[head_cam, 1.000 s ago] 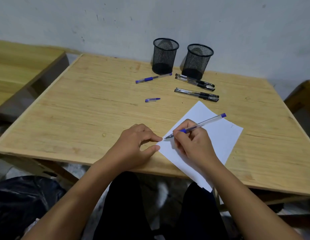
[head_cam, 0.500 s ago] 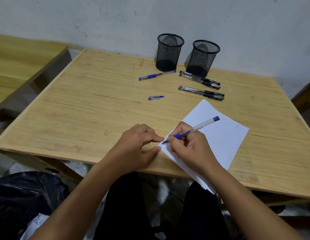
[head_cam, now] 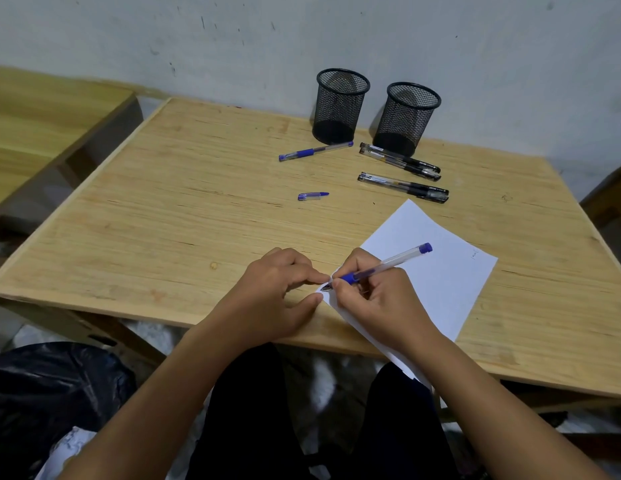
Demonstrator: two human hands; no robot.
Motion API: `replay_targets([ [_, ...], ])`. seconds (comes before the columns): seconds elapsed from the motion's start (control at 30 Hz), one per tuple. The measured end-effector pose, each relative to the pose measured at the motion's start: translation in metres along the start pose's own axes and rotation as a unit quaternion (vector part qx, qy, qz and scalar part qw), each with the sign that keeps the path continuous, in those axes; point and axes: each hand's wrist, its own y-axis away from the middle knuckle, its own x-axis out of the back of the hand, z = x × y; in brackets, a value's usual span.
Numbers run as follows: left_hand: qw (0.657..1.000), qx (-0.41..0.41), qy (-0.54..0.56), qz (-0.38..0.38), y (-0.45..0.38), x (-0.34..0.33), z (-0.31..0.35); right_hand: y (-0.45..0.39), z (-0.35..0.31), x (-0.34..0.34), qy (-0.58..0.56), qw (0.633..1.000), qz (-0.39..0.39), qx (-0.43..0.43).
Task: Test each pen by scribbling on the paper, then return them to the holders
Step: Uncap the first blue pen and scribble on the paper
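My right hand [head_cam: 378,299] grips an uncapped blue pen [head_cam: 388,263] in a writing hold. Its tip touches the left corner of the white paper [head_cam: 437,278]. My left hand [head_cam: 274,292] rests on the table, its index fingertip and thumb touching that same corner, not holding anything. The pen's loose blue cap [head_cam: 312,196] lies further back. A capped blue pen [head_cam: 316,151] and several black pens [head_cam: 402,186] lie in front of two empty black mesh holders, the left one [head_cam: 342,105] and the right one [head_cam: 408,119].
The wooden table [head_cam: 163,220] stands against a grey wall. The paper's near end hangs over the table's front edge above my lap. A small ink mark [head_cam: 474,252] sits near the paper's right corner. Another wooden surface [head_cam: 42,126] is at the far left.
The pen tip has slid a little left, closer to the paper's corner and my left fingertips. My left hand has stayed where it was. The view has shifted slightly.
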Motion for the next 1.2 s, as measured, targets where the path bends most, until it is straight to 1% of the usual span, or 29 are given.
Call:
replay_targets([
  [0.2, 1.000, 0.000, -0.005, 0.001, 0.000, 0.000, -0.001, 0.000, 0.001, 0.000, -0.002, 1.000, 0.005, 0.006],
  [0.33, 1.000, 0.002, -0.002, 0.001, 0.000, -0.001, -0.002, -0.001, 0.002, -0.001, 0.020, 1.000, 0.015, 0.011],
  [0.97, 1.000, -0.002, -0.015, 0.005, 0.000, 0.000, -0.002, -0.001, 0.001, 0.001, 0.021, 0.999, 0.025, 0.002],
  [1.07, 1.000, 0.012, -0.004, 0.005, -0.002, 0.001, 0.000, -0.002, 0.001, 0.003, -0.008, 0.999, 0.049, -0.015],
  [1.2, 0.998, 0.051, 0.027, 0.004, -0.012, 0.008, 0.006, -0.007, -0.001, 0.009, -0.099, 0.988, 0.107, -0.053],
])
